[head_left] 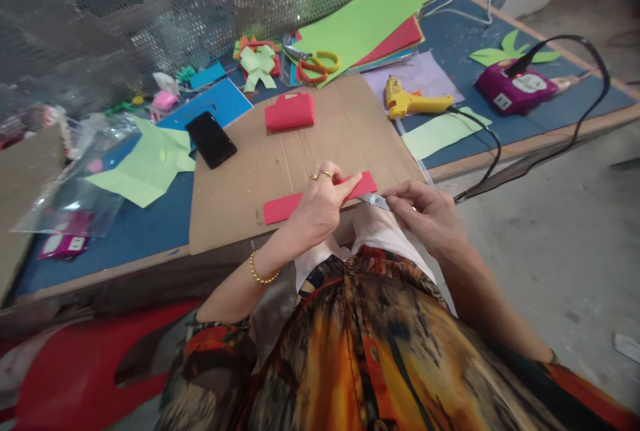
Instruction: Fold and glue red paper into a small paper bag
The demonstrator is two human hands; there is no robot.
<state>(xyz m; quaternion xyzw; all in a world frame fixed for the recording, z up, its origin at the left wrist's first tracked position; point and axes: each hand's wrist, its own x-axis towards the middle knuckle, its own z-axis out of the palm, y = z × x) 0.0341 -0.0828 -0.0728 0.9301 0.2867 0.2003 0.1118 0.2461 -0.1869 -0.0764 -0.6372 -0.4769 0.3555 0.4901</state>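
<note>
A folded red paper strip [283, 208] lies near the front edge of the cardboard sheet [235, 198]. My left hand [323, 208] grips its middle from above, with the index finger stretched along it toward the right end. In my right hand [425, 211] is a small pair of scissors [375, 200], mostly hidden by my fingers. Their metal blades point left and touch the lower edge of the strip near its right end. Farther back on the cardboard sits a folded red paper piece [290, 112].
A black phone [211, 139] lies at the cardboard's left. Beyond are yellow-and-red scissors [317, 66] and green paper sheets [360, 18]. On the right, a yellow glue gun [415, 101] has its cable running to a purple power socket [517, 88]. A red chair [85, 371] stands lower left.
</note>
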